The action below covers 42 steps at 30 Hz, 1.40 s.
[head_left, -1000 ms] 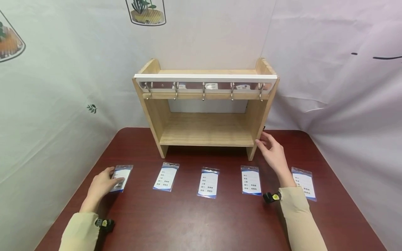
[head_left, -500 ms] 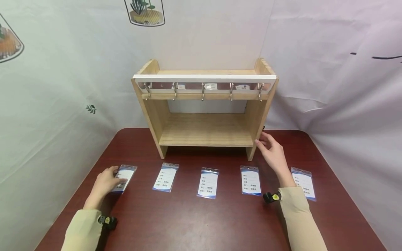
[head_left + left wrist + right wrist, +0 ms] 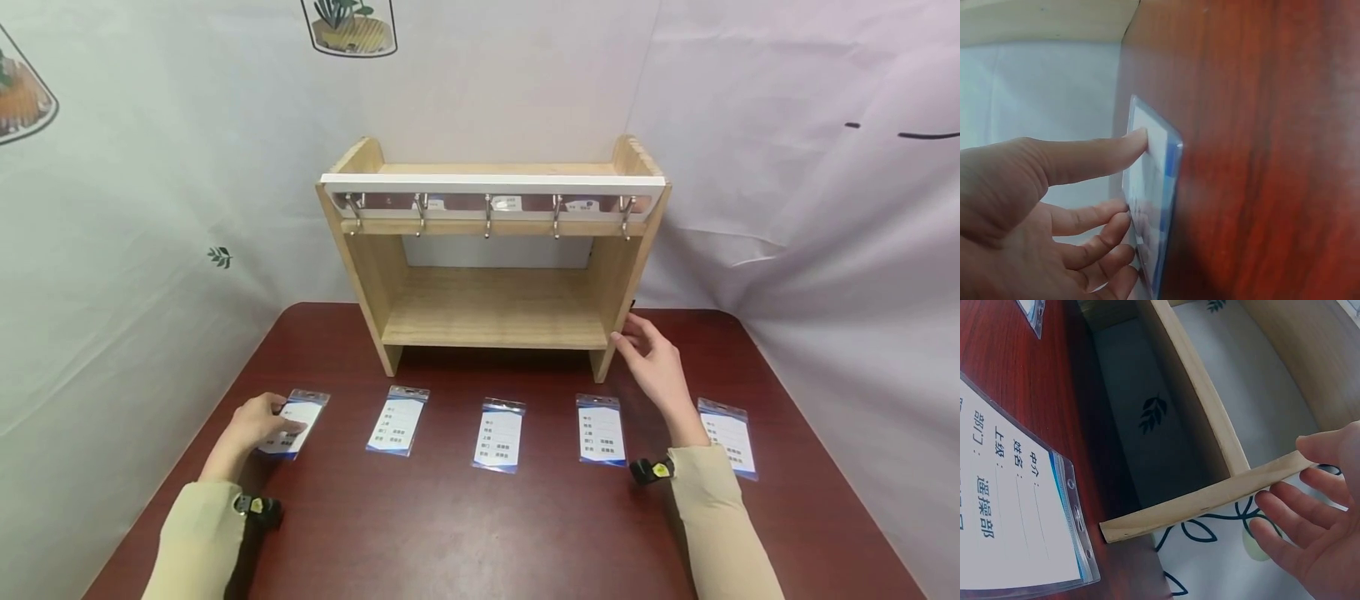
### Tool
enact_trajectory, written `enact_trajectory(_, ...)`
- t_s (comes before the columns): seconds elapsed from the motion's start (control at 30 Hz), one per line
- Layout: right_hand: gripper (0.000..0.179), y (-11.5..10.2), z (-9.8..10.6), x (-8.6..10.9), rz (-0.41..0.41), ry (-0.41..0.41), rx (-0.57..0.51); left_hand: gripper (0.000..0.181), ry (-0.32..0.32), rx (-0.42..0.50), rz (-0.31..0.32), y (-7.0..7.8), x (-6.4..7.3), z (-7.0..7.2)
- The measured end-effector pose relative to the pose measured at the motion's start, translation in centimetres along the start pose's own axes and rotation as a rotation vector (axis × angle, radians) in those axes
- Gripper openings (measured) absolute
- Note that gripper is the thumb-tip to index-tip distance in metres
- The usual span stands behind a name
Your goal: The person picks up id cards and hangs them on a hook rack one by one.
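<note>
At the left end of a row of badge holders, my left hand (image 3: pixel 258 419) holds a clear badge holder with a white and blue card (image 3: pixel 303 412). In the left wrist view the thumb (image 3: pixel 1129 150) lies on the card's face while the curled fingers meet its far edge. My right hand (image 3: pixel 656 367) grips the front edge of the right side panel of a light wooden shelf rack (image 3: pixel 495 308). The right wrist view shows the thumb at that edge and the fingers along the outer side. A white rail with several metal hooks (image 3: pixel 487 218) runs across the rack's upper front.
Three badge holders, a left one (image 3: pixel 397 421), a middle one (image 3: pixel 498 435) and a right one (image 3: pixel 601 429), lie before the rack. Another badge holder (image 3: pixel 731 437) lies partly under the right forearm. The dark red table (image 3: pixel 450 533) meets pale fabric walls (image 3: pixel 187 167).
My left hand and its badge holder have shifted slightly right, the holder turning a little clockwise, mostly in the first half second. My right hand has stayed at the rack.
</note>
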State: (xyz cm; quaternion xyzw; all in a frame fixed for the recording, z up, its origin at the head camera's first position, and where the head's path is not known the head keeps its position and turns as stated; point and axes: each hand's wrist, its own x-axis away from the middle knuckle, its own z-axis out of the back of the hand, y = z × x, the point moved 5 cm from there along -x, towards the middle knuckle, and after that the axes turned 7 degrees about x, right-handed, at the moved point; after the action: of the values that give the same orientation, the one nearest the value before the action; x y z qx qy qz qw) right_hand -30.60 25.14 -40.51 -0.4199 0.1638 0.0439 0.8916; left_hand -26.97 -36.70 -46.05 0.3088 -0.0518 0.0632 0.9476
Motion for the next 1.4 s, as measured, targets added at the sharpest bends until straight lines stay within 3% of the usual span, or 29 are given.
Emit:
enact_trajectory(0.27, 0.056, -0.02, 0.01, 0.17, 0.002, -0.014, -0.013, 0.061, -0.102, 0.091, 0.045, -0.15, -0.11, 0.21)
enact_trajectory(0.47, 0.057, -0.16, 0.09, 0.12, 0.003, -0.017, -0.019, 0.058, -0.127, 0.124, 0.045, -0.18, -0.16, 0.27)
enact_trajectory(0.9, 0.058, -0.29, 0.09, -0.01, -0.008, -0.026, -0.024, 0.055, -0.091, 0.161, 0.057, -0.48, -0.2, 0.14)
enact_trajectory(1.13, 0.057, -0.34, 0.12, 0.0, 0.0, -0.02, -0.025, 0.049, -0.021, 0.131, 0.022, -0.24, -0.07, 0.6)
enact_trajectory(1.4, 0.059, -0.05, 0.07, 0.14, -0.016, -0.02, -0.042, 0.046, -0.026, 0.234, 0.0, -0.07, 0.09, 0.44)
